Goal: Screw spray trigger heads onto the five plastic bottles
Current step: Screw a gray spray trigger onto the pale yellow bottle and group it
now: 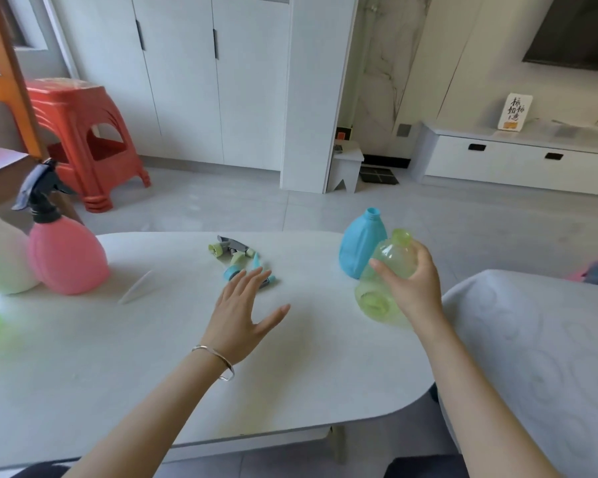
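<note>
Left hand [242,305] nearest, low over surface [152,357], palm down, fingers [252,277] straight & spread, holding nothing. Loose trigger heads [237,251] lie just ahead of those tips, on the far side from camera. Blue-collared head [233,270] is right at the tips; contact or not, can't tell. Heads lie on their sides, jumbled, no common axis. Right hand [411,288] well to the right, wrapped round green bottle [390,260], held tilted, open neck up & away, base twd camera. Left is the nearer hand for a head; likely next: pick one, bring it to that neck. Blue bottle [359,243] upright just behind, uncapped. Pink bottle [66,257] far left, head on. Thin white tube [135,286] left of hand, off the path. Nothing btwn tips & heads
</note>
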{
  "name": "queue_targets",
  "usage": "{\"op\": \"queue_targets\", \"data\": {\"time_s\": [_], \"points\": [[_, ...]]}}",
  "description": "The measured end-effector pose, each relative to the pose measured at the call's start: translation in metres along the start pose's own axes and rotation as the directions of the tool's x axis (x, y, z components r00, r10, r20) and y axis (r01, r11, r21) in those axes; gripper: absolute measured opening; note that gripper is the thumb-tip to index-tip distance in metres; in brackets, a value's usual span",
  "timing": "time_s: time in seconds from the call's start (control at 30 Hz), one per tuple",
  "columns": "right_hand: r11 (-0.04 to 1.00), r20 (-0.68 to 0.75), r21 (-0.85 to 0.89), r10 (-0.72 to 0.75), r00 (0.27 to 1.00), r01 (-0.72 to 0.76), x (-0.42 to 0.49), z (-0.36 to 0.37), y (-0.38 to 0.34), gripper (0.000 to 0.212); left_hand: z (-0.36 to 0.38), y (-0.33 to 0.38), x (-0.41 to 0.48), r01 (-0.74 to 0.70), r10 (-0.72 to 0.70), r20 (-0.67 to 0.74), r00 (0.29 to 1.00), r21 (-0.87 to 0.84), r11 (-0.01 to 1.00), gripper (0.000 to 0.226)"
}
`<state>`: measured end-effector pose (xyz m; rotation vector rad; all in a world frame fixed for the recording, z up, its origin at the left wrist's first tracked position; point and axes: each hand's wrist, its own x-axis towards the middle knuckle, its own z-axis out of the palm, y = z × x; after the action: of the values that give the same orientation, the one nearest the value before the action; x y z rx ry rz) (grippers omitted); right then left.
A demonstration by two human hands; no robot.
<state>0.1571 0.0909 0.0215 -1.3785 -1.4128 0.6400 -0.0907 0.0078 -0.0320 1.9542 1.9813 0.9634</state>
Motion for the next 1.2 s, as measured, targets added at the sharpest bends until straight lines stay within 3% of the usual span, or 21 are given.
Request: {"op": "queue_targets", "data": {"time_s": [0.2, 0.37, 0.57, 0.73, 0.9, 1.03, 1.2], "points": [[0.980, 0.140, 0.191, -0.084, 0.987, 0.056, -0.023, 0.026, -0.025, 0.066, -0.010, 0.004, -0.004, -0.038, 0.037, -0.018, 0.999, -0.057, 0.998, 0.096], [0.943, 0.337, 0.331, -0.073, 0.939, -0.045, -0.048, 0.061, -0.051, 0.048, -0.028, 0.010, -0.010, -0.038, 0.040, 0.013, 0.999, -0.152, 0.988, 0.092], [0.913, 0.478, 0.387, -0.079, 0.875, -0.129, -0.064, 0.101, -0.072, 0.043, -0.054, -0.010, -0.014, 0.055, -0.061, -0.022, 0.998, -0.220, 0.974, 0.085], [0.938, 0.625, 0.319, -0.099, 0.774, -0.137, -0.062, 0.128, -0.075, 0.046, -0.084, -0.043, -0.021, 0.125, -0.143, -0.093, 0.985, -0.178, 0.976, 0.083], [0.968, 0.571, 0.197, 0.016, 0.821, -0.156, -0.041, 0.150, -0.060, 0.044, -0.123, -0.082, -0.029, 0.213, -0.262, -0.205, 0.943, -0.230, 0.949, 0.081], [0.983, 0.528, 0.091, 0.090, 0.845, -0.161, -0.018, 0.174, -0.047, 0.046, -0.138, -0.099, -0.033, 0.240, -0.296, -0.204, 0.933, -0.262, 0.935, 0.067], [0.988, 0.520, -0.101, 0.153, 0.840, -0.118, 0.019, 0.214, -0.039, 0.050, -0.140, -0.111, -0.029, 0.243, -0.298, -0.196, 0.934, -0.259, 0.935, 0.069]]}}
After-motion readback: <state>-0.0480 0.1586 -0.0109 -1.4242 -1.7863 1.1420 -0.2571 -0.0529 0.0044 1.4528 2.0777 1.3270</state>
